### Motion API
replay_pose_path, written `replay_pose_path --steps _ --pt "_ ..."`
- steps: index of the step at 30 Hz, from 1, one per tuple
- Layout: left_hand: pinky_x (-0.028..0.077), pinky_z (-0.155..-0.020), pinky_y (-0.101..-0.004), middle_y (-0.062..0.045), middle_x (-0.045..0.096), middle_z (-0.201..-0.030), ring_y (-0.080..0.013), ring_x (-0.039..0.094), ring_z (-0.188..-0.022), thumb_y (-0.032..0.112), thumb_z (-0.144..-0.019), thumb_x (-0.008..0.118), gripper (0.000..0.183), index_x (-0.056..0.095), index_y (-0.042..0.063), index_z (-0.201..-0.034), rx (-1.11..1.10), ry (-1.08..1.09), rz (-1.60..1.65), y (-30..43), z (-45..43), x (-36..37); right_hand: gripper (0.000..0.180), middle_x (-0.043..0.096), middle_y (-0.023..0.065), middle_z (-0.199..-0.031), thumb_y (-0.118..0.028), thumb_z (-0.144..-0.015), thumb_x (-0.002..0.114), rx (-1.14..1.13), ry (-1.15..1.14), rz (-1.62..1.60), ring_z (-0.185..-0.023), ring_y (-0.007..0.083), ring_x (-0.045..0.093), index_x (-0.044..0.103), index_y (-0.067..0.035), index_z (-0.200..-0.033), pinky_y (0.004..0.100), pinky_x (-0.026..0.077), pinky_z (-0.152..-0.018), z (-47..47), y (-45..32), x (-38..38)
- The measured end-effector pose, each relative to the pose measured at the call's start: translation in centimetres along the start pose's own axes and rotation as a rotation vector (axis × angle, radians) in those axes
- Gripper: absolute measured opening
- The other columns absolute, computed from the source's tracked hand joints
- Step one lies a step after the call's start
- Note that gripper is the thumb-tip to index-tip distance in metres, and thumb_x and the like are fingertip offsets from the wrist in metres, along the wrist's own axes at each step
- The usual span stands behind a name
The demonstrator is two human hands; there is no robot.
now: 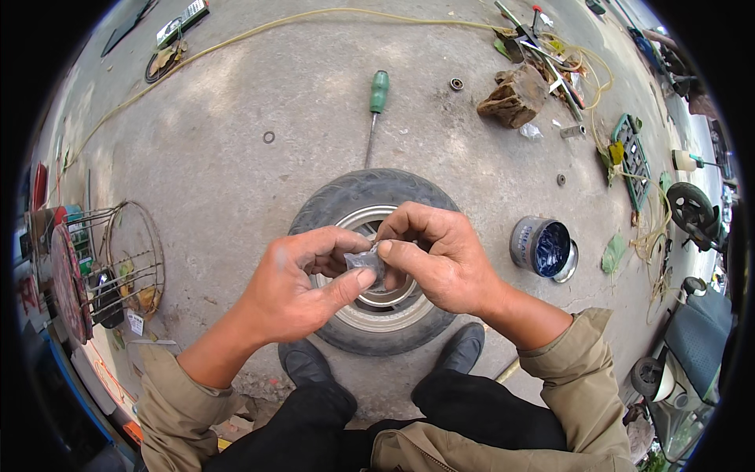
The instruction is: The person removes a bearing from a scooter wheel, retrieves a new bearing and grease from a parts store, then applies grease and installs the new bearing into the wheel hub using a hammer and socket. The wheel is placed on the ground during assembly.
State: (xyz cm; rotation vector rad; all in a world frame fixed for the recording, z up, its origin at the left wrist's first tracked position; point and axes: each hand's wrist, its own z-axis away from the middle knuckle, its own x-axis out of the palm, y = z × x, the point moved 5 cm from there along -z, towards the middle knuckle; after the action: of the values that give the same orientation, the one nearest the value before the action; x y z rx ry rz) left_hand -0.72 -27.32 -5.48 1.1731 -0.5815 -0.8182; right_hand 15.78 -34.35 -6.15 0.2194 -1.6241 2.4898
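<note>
Above the hub of a small wheel with a black rubber tyre (377, 342), my left hand (315, 277) and my right hand (439, 256) meet at a small clear plastic bag (363, 259). Fingers and thumb of each hand pinch it; what the bag holds cannot be made out. The wheel lies flat on the concrete, just beyond my shoes. A screwdriver with a green handle (379, 91) lies past the tyre, its shaft pointing at the wheel. An opened grease tin (526, 245) lies to the right, tipped on its side, with a metal lid (567, 262) beside its mouth.
A flat ring (269, 137) and two bearings (456, 84) (561, 179) lie on the ground. Farther right are a wooden block (513, 97), a metal socket (572, 131), a green tool case (631, 159) and a yellowish hose (307, 12). A wire basket (138, 259) stands at the left.
</note>
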Motion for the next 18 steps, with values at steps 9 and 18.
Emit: replay_pose_path --steps 9,18 --pt "0.051 -0.063 -0.0322 -0.015 0.071 -0.081 -0.019 0.067 -0.07 0.006 -0.093 0.068 0.012 0.07 -0.005 -0.096 0.159 0.003 -0.317 1.2 -0.7 0.3 0.017 0.064 0.005 -0.073 -0.013 -0.089 0.07 -0.25 -0.057 0.304 -0.065 0.01 0.057 0.064 0.003 -0.093 0.0289 0.047 -0.06 -0.4 -0.5 -0.5" --pt "0.047 -0.057 -0.029 -0.009 0.067 -0.074 -0.0105 0.062 -0.065 0.004 -0.094 0.065 0.01 0.07 -0.005 -0.094 0.197 0.201 -0.305 1.3 -1.9 0.4 0.013 0.062 0.0165 -0.07 -0.008 -0.079 0.069 -0.585 0.157 0.529 -0.058 0.0277 0.061 0.061 0.002 -0.079 0.0359 0.049 -0.056 -1.7 -2.1 0.0"
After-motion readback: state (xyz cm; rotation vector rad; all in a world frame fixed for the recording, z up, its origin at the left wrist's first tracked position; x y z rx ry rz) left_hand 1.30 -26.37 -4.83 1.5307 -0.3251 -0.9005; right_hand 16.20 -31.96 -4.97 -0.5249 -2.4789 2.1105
